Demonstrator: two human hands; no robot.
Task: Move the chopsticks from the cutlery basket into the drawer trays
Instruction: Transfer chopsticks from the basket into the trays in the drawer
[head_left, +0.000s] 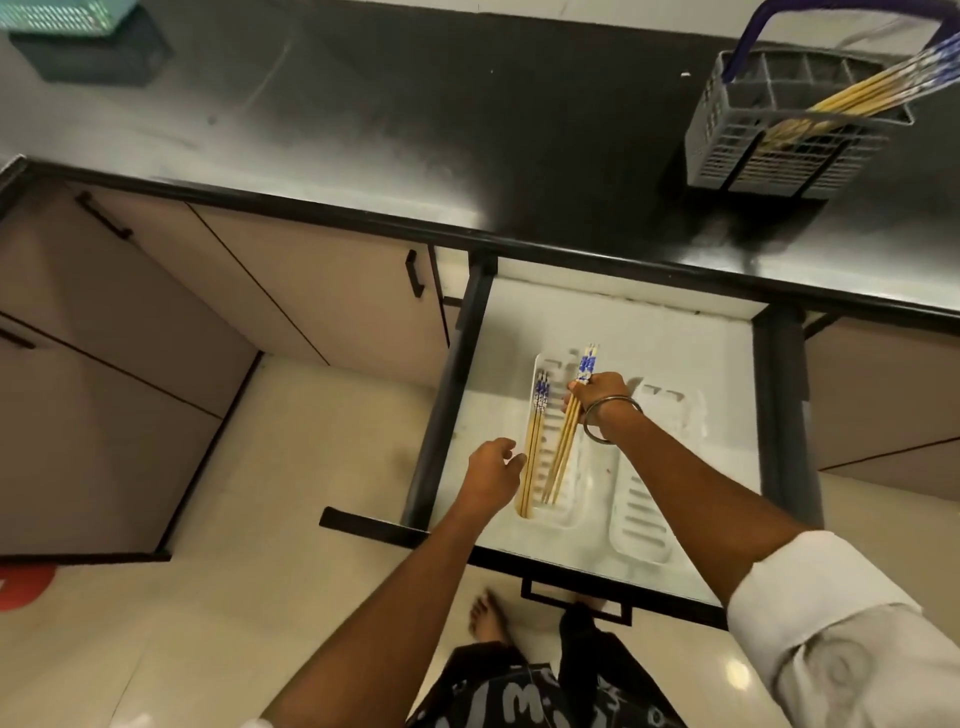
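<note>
Dark countertop (363, 104) overhangs the open drawer (623, 322); right hand (597, 392) grips a chopstick bundle (563, 447), best lowered flat into the white tray (566, 514) beside the laid pair (535, 441); left hand (491, 475) hangs loosely curled, empty.

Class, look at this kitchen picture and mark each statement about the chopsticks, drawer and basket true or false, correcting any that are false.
1. The right hand holds a bundle of chopsticks over the drawer. True.
2. The cutlery basket on the counter is empty. False: chopsticks still lean in it.
3. A pair of chopsticks already lies in the left tray. True.
4. The left hand grips a spoon. False: it holds nothing and hovers by the left tray.
5. The drawer is shut. False: it is pulled open.
</note>
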